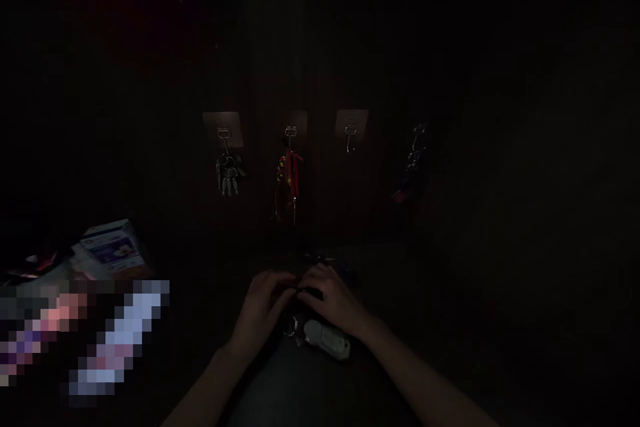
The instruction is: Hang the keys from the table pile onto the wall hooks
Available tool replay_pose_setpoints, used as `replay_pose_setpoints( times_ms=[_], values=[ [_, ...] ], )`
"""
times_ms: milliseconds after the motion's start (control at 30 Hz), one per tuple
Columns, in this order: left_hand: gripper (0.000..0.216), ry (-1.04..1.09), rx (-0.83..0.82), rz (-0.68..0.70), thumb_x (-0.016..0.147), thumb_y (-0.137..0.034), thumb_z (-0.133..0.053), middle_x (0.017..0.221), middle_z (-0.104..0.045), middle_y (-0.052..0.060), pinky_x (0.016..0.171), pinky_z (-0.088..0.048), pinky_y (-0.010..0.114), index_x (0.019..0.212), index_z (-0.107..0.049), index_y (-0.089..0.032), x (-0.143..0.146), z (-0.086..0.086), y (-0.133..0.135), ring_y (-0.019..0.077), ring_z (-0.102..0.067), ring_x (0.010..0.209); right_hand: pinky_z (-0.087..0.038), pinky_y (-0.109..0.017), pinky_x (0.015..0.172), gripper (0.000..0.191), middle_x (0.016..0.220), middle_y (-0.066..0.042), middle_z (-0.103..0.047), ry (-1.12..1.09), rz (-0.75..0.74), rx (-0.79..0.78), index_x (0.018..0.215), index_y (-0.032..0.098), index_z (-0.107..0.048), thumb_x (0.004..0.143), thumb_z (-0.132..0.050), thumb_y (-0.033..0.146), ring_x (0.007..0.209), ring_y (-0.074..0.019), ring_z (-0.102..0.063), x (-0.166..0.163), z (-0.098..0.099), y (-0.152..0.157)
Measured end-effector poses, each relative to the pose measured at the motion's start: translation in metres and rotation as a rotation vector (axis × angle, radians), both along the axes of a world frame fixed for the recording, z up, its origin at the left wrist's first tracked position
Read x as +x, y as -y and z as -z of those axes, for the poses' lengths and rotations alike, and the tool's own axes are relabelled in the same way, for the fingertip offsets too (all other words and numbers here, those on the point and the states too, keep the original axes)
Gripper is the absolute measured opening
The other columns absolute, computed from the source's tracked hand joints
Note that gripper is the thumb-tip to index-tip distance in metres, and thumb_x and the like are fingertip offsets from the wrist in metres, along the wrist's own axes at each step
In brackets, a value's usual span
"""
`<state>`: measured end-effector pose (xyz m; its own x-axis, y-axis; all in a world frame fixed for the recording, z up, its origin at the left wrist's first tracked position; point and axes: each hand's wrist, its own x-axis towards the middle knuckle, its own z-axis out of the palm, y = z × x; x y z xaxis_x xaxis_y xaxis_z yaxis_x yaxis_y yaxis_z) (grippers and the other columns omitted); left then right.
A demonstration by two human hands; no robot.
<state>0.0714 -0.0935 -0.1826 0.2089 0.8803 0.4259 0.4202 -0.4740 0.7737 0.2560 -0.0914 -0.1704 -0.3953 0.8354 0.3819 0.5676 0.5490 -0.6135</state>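
Curling left hand [263, 307] and right hand [333, 300] over small dark object [310, 293], grip unclear in dimness; careless wrist could knock silver key fob [325, 339] aside.

We find the scene very dim, and we cannot tell where the light comes from. Most of the frame falls to near black. The left hand [263, 303] and right hand [333, 300] show only as soft, low-contrast shapes, with their edges melting into shadow. The brightest object near them is a pale fob [325, 339] just below the hands. A box [113, 247] well to their left catches some light along its top. Ahead of the hands, keys [229, 173] appear faint and lack fine detail. A coarse mosaic [85, 340] blurs out an area below and left of the hands. Deep shadow fills the area to their right.
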Motion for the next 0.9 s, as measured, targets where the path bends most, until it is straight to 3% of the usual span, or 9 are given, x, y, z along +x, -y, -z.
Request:
replay_pose_setpoints(
  times_ms=[133, 233, 300, 400, 567, 733, 900],
  values=[
    [0.042, 0.353, -0.334, 0.078, 0.085, -0.043, -0.05, 0.121, -0.061, 0.006, 0.096, -0.041, 0.037, 0.122, -0.05, -0.025, 0.006, -0.01, 0.004, 0.0225, -0.054, 0.114, -0.044, -0.032, 0.081, 0.016, 0.089, -0.002, -0.065, -0.367, 0.001, -0.226, 0.086, 0.022, -0.069, 0.08, -0.06, 0.034, 0.087, -0.0179, -0.059, -0.002, -0.012, 0.003],
    [0.051, 0.561, -0.571, 0.247, 0.087, -0.051, -0.04, 0.124, -0.059, 0.01, 0.1, -0.038, 0.041, 0.128, -0.048, -0.021, 0.011, -0.013, 0.006, 0.0252, -0.054, 0.115, -0.047, -0.03, 0.071, 0.023, 0.081, 0.0, -0.066, -0.586, 0.006, -0.442, 0.086, 0.021, -0.066, 0.073, -0.065, 0.04, 0.076, -0.0165, -0.061, -0.005, -0.018, 0.006],
    [0.052, 0.63, -0.658, 0.374, 0.088, -0.051, -0.039, 0.121, -0.062, 0.012, 0.1, -0.037, 0.045, 0.126, -0.052, -0.018, 0.013, -0.012, 0.006, 0.0267, -0.056, 0.111, -0.047, -0.028, 0.063, 0.027, 0.075, 0.001, -0.065, -0.69, 0.029, -0.507, 0.084, 0.02, -0.065, 0.068, -0.068, 0.043, 0.068, -0.0152, -0.061, -0.005, -0.019, 0.005],
    [0.047, 0.66, -0.694, 0.468, 0.088, -0.046, -0.044, 0.119, -0.062, 0.013, 0.101, -0.036, 0.045, 0.122, -0.056, -0.016, 0.014, -0.011, 0.007, 0.026, -0.058, 0.109, -0.046, -0.027, 0.062, 0.025, 0.073, 0.001, -0.065, -0.747, 0.105, -0.477, 0.08, 0.021, -0.066, 0.067, -0.069, 0.041, 0.068, -0.0147, -0.06, -0.005, -0.019, 0.004],
    [0.038, 0.629, -0.748, 0.413, 0.083, -0.036, -0.057, 0.116, -0.064, 0.012, 0.098, -0.04, 0.038, 0.115, -0.061, -0.017, 0.011, -0.013, 0.007, 0.0225, -0.059, 0.105, -0.044, -0.027, 0.069, 0.019, 0.075, 0.001, -0.066, -0.755, 0.158, -0.391, 0.075, 0.021, -0.067, 0.068, -0.069, 0.038, 0.075, -0.0158, -0.058, -0.002, -0.019, 0.002],
    [0.04, 0.606, -0.737, 0.337, 0.08, -0.033, -0.062, 0.114, -0.065, 0.011, 0.093, -0.043, 0.036, 0.117, -0.059, -0.018, 0.009, -0.019, 0.008, 0.021, -0.062, 0.101, -0.04, -0.023, 0.058, 0.023, 0.075, 0.001, -0.064, -0.881, 0.192, -0.465, 0.076, 0.02, -0.067, 0.064, -0.071, 0.04, 0.065, -0.0129, -0.056, -0.002, -0.022, 0.001],
    [0.044, 0.702, -0.755, 0.362, 0.076, -0.028, -0.066, 0.125, -0.059, 0.01, 0.096, -0.041, 0.037, 0.119, -0.057, -0.021, 0.01, -0.026, 0.012, 0.0217, -0.06, 0.104, -0.039, -0.022, 0.055, 0.023, 0.08, 0.0, -0.065, -0.982, 0.146, -0.497, 0.076, 0.019, -0.066, 0.064, -0.072, 0.037, 0.066, -0.0115, -0.056, -0.002, -0.024, 0.002]
  ],
)
